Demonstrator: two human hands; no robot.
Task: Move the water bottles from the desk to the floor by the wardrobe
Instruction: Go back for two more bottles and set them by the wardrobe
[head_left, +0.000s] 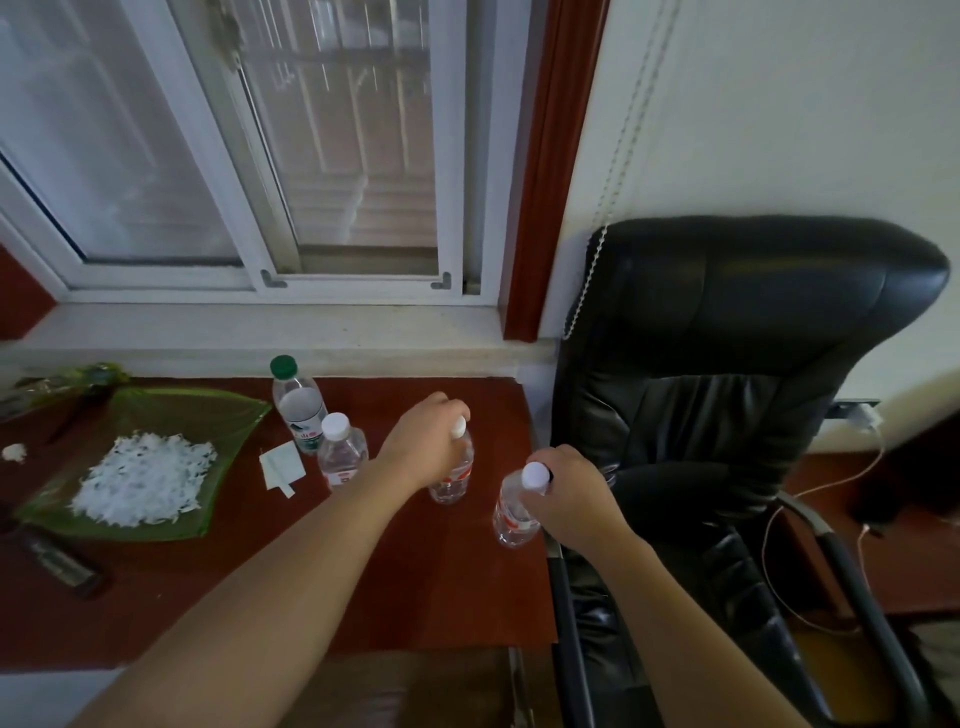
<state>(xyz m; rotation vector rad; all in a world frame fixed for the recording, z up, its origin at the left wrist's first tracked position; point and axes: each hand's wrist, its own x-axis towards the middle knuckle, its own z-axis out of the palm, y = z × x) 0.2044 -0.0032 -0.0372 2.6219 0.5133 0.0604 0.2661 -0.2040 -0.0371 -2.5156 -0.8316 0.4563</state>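
Head view: two water bottles are being grabbed at once. The left hand (423, 441) has its fingers curled round the top of the middle bottle (451, 480). The right hand (566, 493) has its fingers curled round the neck of the near bottle (511, 519). Both bottles look like they stand on the desk (363, 571), near its right edge. I cannot tell if they are lifted yet.

Two more wait just behind: the green-cap bottle (301, 410) and the white-cap bottle (343, 457), close together. A green plate (208, 410) with white bits sits farther left. A black chair (727, 338) stands right beside the desk.

I think this is the pick-up step. Next, both bottles must go up, then past the chair to the floor by the wardrobe, which is not in view. The grips are up high, so the bottles may swing.
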